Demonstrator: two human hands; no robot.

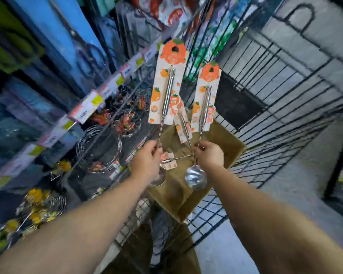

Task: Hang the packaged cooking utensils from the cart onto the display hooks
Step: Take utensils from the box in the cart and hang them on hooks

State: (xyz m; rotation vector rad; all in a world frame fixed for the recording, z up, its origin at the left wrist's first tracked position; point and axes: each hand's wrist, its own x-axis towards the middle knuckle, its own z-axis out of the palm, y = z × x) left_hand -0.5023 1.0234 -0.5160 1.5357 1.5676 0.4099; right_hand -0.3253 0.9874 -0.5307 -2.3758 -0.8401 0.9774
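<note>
My left hand [147, 161] grips the steel shaft of a ladle [167, 91] that stands upright on its orange-and-white backing card. My right hand [208, 155] holds two more carded ladles: one [206, 99] points up, and the other [183, 125] tilts left with its shiny bowl [196, 177] hanging below my fist. Both hands are above a brown cardboard box [222, 139] inside the black wire cart [275, 95]. Another carded utensil [170, 161] lies in the box. The bowl of the left ladle is mostly hidden behind my left wrist.
Store shelving on the left carries price tags [85, 107] along its edge. Round wire baskets [99, 149] with orange labels are stacked below. Blurred hanging packages [172, 14] fill the display at the top. Grey floor lies to the right of the cart.
</note>
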